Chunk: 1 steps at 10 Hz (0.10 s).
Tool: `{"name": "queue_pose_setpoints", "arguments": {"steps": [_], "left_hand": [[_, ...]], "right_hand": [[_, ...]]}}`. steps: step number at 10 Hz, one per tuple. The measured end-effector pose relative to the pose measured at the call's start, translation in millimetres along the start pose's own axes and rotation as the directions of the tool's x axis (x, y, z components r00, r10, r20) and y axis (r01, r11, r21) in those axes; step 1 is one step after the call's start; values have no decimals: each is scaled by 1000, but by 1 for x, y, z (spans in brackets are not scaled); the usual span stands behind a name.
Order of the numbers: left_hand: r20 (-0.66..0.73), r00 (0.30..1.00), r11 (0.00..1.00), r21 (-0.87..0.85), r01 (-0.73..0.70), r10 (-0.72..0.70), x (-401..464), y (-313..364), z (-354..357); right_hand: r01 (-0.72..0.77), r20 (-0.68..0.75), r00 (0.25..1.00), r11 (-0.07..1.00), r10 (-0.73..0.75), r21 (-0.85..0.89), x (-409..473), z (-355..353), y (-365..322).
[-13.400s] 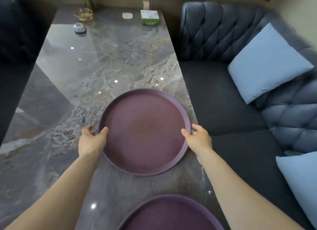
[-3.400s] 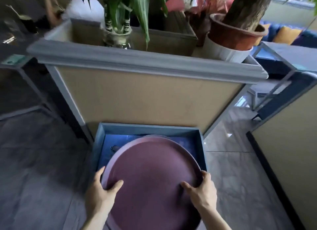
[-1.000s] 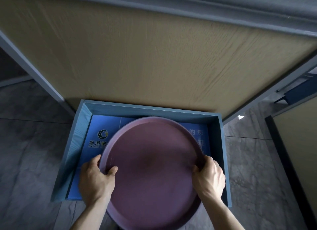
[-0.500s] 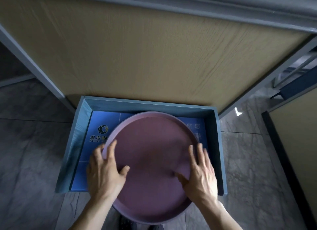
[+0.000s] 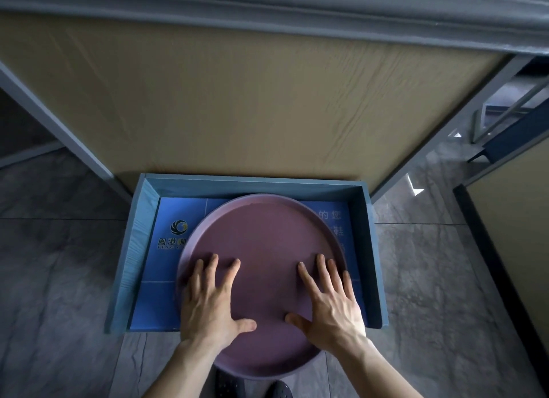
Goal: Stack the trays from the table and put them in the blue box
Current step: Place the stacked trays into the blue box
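A round purple tray [image 5: 261, 234] lies in the shallow blue box [image 5: 368, 249] on the floor. Its far edge is close to the box's back wall and its near edge sticks out past the box's open front. Only the top tray shows; whether others lie under it is hidden. My left hand [image 5: 212, 299] rests flat on the tray's near left part with fingers spread. My right hand [image 5: 329, 299] lies flat on the near right part, fingers spread too. Neither hand grips the rim.
A tan wall panel [image 5: 237, 100] with a grey ledge [image 5: 267, 5] on top rises right behind the box. Grey stone floor tiles [image 5: 445, 278] surround it. A second tan panel [image 5: 520, 219] stands at the right. My dark shoes [image 5: 252, 388] are below the tray.
Both hands let go of the tray's rim and now lie flat on top of it. The tray has slid farther back into the box.
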<state>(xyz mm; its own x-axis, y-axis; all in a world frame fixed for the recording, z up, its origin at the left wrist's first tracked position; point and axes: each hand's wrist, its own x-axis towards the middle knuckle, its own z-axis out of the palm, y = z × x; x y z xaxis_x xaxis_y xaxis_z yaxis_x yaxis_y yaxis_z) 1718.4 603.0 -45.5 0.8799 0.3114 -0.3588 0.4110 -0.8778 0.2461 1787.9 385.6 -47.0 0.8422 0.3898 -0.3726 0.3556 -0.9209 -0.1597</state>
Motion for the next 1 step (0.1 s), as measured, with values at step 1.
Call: {"name": "queue_pose_setpoints", "arguments": {"steps": [1], "left_hand": [[53,999,998,55,4,-7,-3,5,-18]], "right_hand": [[-28,103,994,1000,28,-7,7,-23,-5]]}}
